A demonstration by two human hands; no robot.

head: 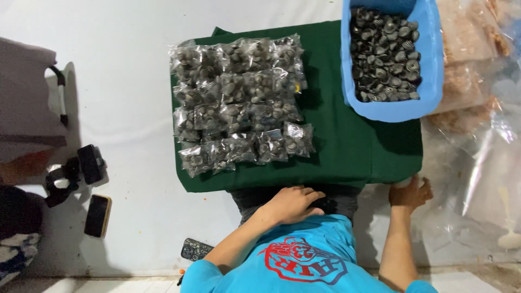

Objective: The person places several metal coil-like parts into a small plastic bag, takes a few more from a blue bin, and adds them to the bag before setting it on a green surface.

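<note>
Your left hand [290,203] rests flat, fingers together, at green cloth's [347,141] near edge. Your right hand [411,192] grips cloth's corner, fingers curled. Bagged springs [239,103] lie on cloth; blue tub [434,70] of loose springs beyond.

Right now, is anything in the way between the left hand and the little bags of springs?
Nothing visible. The left hand rests at the near edge of the green cloth, and only bare cloth lies between it and the bags of springs. The blue tub sits off to the side.
</note>
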